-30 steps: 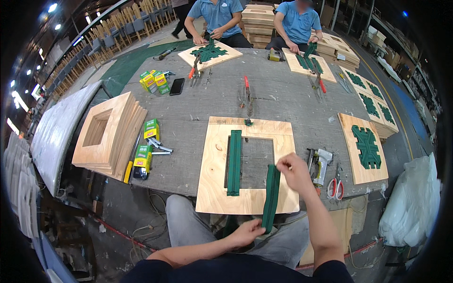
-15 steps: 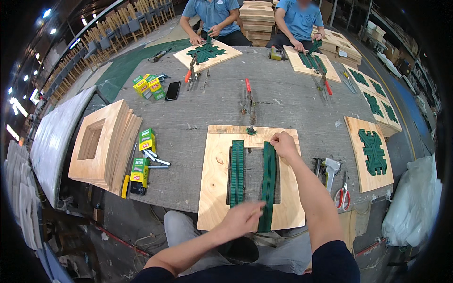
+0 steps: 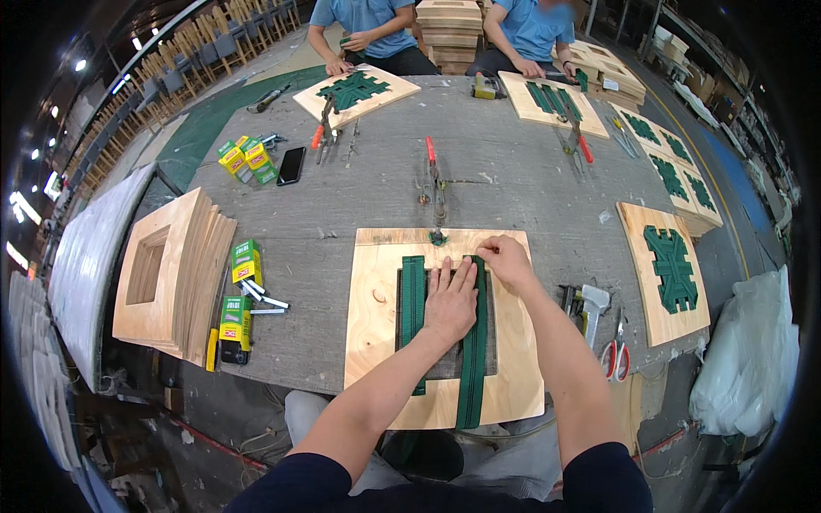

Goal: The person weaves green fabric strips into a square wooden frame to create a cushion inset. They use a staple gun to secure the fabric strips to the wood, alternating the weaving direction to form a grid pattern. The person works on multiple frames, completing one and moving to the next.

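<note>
In front of me lies a square plywood frame (image 3: 368, 333) with a rectangular opening, its far edge at a toggle clamp with a red handle (image 3: 431, 152). Two green webbing straps run lengthwise across the opening, a left strap (image 3: 414, 295) and a right strap (image 3: 471, 389), whose near end reaches the frame's near edge. My left hand (image 3: 451, 301) lies flat with fingers stretched over the upper part of the right strap and the gap beside it. At that strap's far end, my right hand (image 3: 508, 261) pinches the webbing, partly hiding it.
A staple gun (image 3: 592, 309) and red-handled scissors (image 3: 615, 352) lie to the right, beside a finished webbed frame (image 3: 671, 265). Stacked plywood frames (image 3: 162, 274), staple boxes (image 3: 235, 321) and a phone (image 3: 292, 165) are at left. Two people work across the table.
My left hand has moved from the near part of the opening up onto the upper right strap and flattened. My right hand stays at the strap's far end. The view has shifted slightly.
</note>
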The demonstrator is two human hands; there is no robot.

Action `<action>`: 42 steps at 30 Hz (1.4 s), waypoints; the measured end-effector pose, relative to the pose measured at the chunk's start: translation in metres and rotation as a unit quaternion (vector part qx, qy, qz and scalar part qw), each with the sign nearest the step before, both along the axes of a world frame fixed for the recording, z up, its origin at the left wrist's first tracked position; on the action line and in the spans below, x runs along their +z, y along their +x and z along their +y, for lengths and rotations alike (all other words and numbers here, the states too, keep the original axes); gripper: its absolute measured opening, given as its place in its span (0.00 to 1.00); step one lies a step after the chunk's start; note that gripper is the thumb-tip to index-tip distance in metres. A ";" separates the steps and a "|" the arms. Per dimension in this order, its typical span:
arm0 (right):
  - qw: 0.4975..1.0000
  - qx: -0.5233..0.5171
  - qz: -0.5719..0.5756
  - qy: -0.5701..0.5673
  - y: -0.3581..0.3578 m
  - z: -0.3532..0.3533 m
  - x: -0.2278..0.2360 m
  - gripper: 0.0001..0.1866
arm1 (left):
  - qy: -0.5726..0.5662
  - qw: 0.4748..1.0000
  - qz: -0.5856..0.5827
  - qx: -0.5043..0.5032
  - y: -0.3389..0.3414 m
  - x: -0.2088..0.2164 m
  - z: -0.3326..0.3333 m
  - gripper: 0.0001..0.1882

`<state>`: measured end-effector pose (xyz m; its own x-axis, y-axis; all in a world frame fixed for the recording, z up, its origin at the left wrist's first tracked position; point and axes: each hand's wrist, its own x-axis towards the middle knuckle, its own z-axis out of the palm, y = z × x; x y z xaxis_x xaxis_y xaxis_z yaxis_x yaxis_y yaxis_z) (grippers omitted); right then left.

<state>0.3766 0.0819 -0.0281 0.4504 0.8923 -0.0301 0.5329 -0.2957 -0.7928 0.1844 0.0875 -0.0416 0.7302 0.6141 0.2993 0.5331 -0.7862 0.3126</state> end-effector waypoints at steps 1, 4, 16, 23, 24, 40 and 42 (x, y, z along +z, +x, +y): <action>0.999 -0.012 0.042 0.009 0.007 -0.004 -0.003 0.10 | -0.004 1.000 0.001 -0.009 0.002 0.001 -0.003 0.30; 0.999 0.022 0.025 0.026 -0.005 0.005 0.006 0.10 | -0.004 1.000 0.001 0.012 -0.006 -0.001 0.003 0.29; 0.996 0.040 -0.082 -0.017 -0.012 0.009 0.019 0.09 | 0.001 1.000 -0.013 0.005 -0.008 -0.002 0.005 0.29; 0.996 0.028 -0.087 -0.007 -0.011 0.003 0.022 0.10 | -0.017 1.000 -0.010 0.004 -0.005 0.005 0.001 0.30; 0.996 0.028 -0.084 -0.004 -0.010 -0.001 0.025 0.10 | -0.017 1.000 -0.008 0.001 -0.004 0.006 0.001 0.30; 0.944 -0.321 -0.013 -0.078 0.031 -0.242 0.032 0.21 | -0.004 1.000 0.019 0.017 -0.011 0.002 0.002 0.30; 0.944 -0.323 0.003 -0.065 0.034 -0.237 0.032 0.19 | -0.008 1.000 0.018 0.013 -0.011 0.004 0.002 0.30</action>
